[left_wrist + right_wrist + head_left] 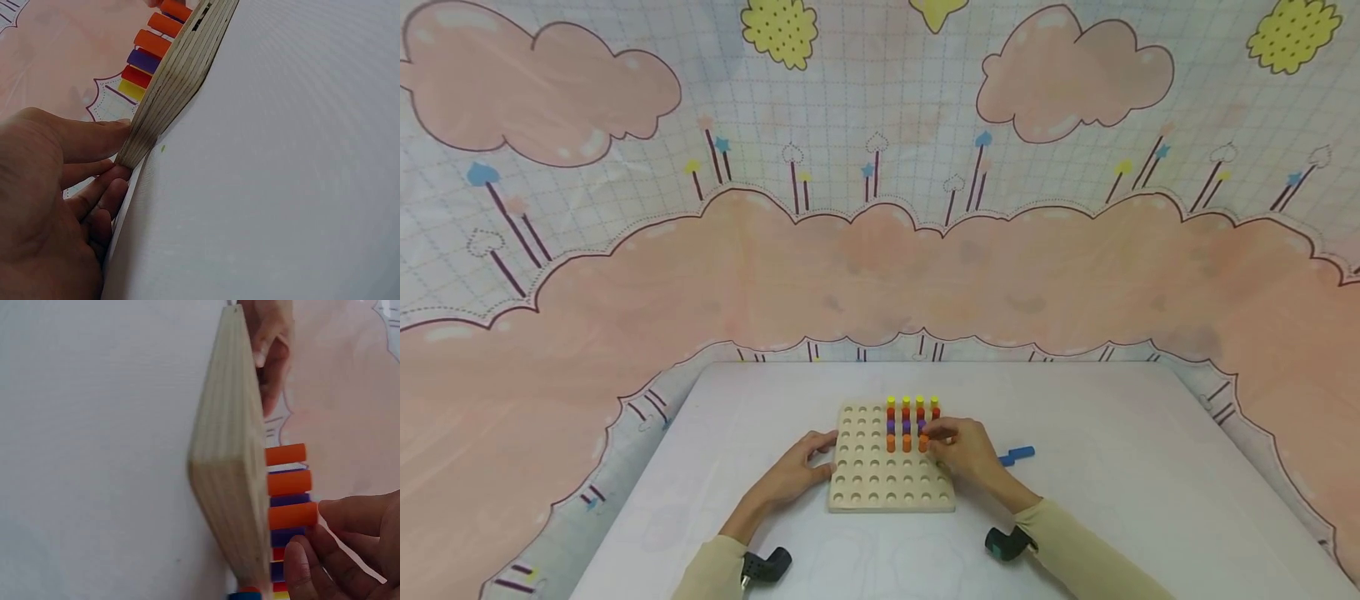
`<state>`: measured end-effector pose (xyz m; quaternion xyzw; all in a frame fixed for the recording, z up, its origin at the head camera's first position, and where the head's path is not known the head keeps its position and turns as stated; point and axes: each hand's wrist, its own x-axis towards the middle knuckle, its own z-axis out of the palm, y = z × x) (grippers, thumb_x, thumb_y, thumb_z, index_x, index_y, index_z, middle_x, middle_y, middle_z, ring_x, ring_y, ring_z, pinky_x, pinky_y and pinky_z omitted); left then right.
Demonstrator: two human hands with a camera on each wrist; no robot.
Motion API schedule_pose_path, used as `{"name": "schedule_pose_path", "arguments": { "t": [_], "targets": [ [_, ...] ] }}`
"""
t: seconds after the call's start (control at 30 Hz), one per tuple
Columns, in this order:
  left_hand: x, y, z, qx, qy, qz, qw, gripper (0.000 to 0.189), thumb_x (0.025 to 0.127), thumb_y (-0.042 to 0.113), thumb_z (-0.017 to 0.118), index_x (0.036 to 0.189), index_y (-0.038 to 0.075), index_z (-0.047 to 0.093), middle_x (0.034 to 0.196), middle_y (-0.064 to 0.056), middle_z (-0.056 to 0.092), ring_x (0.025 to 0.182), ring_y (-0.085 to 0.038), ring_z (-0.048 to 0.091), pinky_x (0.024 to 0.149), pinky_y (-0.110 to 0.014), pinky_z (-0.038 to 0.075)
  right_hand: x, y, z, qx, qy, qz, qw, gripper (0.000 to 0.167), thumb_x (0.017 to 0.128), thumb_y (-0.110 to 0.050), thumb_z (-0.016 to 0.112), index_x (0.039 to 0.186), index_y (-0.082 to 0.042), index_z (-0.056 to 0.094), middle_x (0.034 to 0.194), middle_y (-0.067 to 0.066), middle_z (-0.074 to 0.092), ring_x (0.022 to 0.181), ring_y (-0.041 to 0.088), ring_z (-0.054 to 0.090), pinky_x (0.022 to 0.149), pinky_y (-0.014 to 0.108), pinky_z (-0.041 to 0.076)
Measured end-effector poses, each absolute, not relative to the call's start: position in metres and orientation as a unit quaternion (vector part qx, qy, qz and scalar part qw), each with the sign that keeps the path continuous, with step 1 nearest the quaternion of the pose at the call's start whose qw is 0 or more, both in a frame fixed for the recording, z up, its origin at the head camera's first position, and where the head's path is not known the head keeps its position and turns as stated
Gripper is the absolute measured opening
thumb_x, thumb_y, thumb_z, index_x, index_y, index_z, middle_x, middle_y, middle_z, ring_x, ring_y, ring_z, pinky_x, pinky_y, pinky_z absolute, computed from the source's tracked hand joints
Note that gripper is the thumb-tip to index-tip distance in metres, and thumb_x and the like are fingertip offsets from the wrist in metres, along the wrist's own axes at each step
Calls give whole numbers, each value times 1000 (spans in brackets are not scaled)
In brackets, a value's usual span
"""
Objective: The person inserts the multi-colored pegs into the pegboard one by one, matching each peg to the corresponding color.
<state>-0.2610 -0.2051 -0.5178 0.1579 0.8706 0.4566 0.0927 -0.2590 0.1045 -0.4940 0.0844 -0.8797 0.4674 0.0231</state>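
A light wooden pegboard (857, 504) lies on the white table. Coloured pegs stand upright in rows at its far right part: yellow, red, purple, then orange nearest. My left hand (797, 462) holds the board's left edge, thumb and fingers at its side; the left wrist view shows the thumb (100, 137) along the edge. My right hand (966, 450) is over the board's right side. In the right wrist view, its fingertips are right at the upper end of the third orange peg (290, 516), which stands against the board's face. Part of the purple row is hidden behind this hand.
Blue pegs (1019, 454) lie on the table (1112, 467) just right of the right hand. Black wrist devices (766, 567) sit near both sleeves. A printed pink cloth (880, 275) hangs behind the table's far edge. Empty holes fill the board's left and near parts.
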Motion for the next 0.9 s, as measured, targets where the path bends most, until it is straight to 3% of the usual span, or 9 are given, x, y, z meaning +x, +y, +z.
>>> {"name": "schedule_pose_path", "arguments": {
  "t": [0.13,0.43,0.57,0.8,0.9],
  "targets": [
    [-262,-205,-517,153,871,457,94,56,90,13,68,142,4,49,125,-5,57,123,-27,49,113,-59,31,-258,110,-482,78,-878,471,34,15,86,-6,73,100,-11,75,101,1,74,96,18,67,84,34,58],
    [-265,-204,-513,140,868,464,105,56,90,12,68,142,4,50,126,-6,58,124,-28,49,114,-60,29,-259,132,-468,58,-895,439,51,17,86,-12,74,104,-12,75,102,2,74,96,18,66,82,31,56],
    [-263,-203,-513,139,870,462,105,57,90,11,68,143,4,49,126,-5,57,124,-28,49,114,-60,30,-260,142,-473,52,-900,430,44,20,86,-13,75,106,-12,74,102,1,73,93,15,63,77,23,52],
    [-261,-203,-514,143,873,456,101,57,90,11,68,143,5,50,124,-5,57,123,-27,49,113,-60,30,-260,151,-488,35,-903,428,25,21,85,-11,75,106,-12,74,103,3,73,96,19,63,80,32,53],
    [-260,-203,-515,145,873,455,100,56,90,11,68,142,5,50,123,-5,57,122,-27,49,113,-60,30,-260,154,-493,21,-902,431,1,23,85,-12,74,108,-12,73,103,3,71,96,20,60,76,31,52]
  ]
}}
